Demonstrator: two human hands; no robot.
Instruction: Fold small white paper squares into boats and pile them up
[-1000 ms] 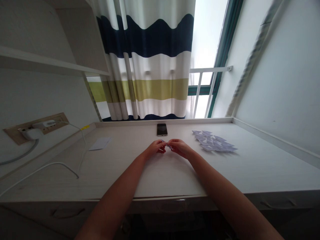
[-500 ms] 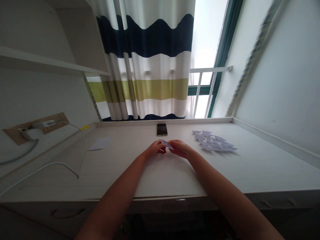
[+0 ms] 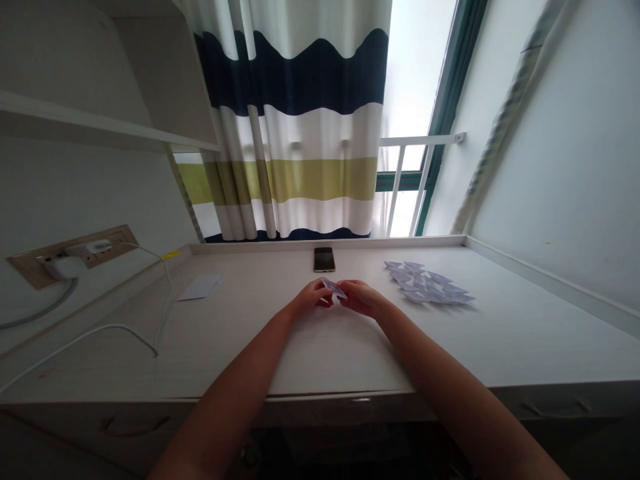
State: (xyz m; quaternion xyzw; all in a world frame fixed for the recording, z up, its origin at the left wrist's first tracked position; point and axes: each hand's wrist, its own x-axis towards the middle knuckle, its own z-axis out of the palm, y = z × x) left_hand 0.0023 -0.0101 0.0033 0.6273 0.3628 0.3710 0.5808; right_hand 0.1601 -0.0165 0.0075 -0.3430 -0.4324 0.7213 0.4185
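Note:
Between my two hands is a small piece of folded white paper (image 3: 333,287), tilted above the desk. My left hand (image 3: 313,295) pinches its left end, fingers curled beneath it. My right hand (image 3: 358,297) grips the right end with thumb and fingers closed. The fingers partly cover the paper, so its exact folds are hard to make out. To the right lies a group of folded paper pieces (image 3: 429,284), pointed and overlapping in rows. A flat stack or sheet of white paper (image 3: 200,287) rests on the left of the desk.
A dark-screened phone (image 3: 324,259) lies just beyond my hands. On the left wall a socket panel (image 3: 75,253) holds plugs, and a white cable (image 3: 163,320) trails across the white desk (image 3: 340,360). A raised rim runs along the back, before a striped curtain (image 3: 300,133).
The folded paper between my fingers has shifted very slightly and its creases look a little more opened. Both hands stay in nearly the same place.

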